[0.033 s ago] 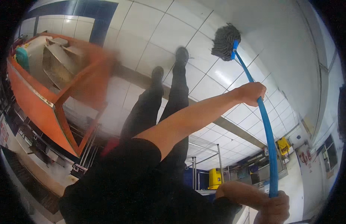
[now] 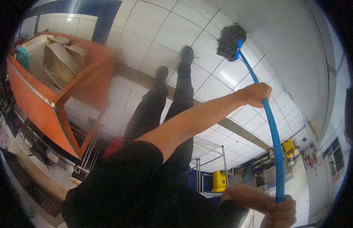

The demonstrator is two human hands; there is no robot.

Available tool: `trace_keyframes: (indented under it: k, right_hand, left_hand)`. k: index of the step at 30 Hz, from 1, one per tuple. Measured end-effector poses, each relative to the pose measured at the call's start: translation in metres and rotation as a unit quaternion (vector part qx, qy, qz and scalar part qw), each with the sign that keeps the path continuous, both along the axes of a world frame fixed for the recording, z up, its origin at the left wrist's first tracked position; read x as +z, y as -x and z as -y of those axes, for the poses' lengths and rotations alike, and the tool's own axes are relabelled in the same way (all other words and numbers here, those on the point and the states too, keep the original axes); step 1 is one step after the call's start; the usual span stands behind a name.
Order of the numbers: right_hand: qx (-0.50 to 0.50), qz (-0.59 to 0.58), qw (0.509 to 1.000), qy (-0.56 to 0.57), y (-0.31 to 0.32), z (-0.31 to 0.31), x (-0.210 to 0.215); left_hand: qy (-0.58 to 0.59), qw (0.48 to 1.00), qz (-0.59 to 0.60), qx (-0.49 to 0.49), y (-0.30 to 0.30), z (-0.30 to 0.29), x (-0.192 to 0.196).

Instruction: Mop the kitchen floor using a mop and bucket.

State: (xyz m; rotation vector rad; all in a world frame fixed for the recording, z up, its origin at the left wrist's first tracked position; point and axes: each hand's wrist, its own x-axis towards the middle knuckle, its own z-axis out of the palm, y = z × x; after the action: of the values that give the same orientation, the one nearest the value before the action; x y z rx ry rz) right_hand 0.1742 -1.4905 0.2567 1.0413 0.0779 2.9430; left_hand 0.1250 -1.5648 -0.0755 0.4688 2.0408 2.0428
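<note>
A string mop with a grey head [image 2: 230,41], a blue clamp [image 2: 238,49] and a long blue handle [image 2: 273,136] slants across the right side of the view. Its strands rest on the white tiled floor [image 2: 172,28] beside a pale wall. My left hand [image 2: 257,95] is closed around the handle partway down, the arm stretched across my body. Lower, at the near end of the handle, my right hand [image 2: 281,212] grips it in a fist. The very tip of the handle is hidden in that fist.
At left stands an orange frame unit [image 2: 35,95] with a pale container [image 2: 37,51] and dirty pale pieces inside. My dark shoes [image 2: 187,55] are on the tiles. A metal rack [image 2: 224,163], a yellow bucket-like thing [image 2: 219,181] and another yellow object [image 2: 288,148] are at lower right.
</note>
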Motion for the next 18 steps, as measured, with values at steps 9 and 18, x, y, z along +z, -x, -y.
trace_keyframes:
  k: [9, 18]
  right_hand:
    - [0.079, -0.096, 0.909, -0.399, -0.008, 0.080, 0.013]
    - [0.162, -0.176, 0.867, -0.437, -0.049, 0.129, -0.019]
  left_hand:
    - [0.080, 0.993, 0.004, 0.082, -0.091, 0.136, 0.020]
    - [0.117, 0.988, -0.052, 0.087, -0.177, 0.248, 0.017]
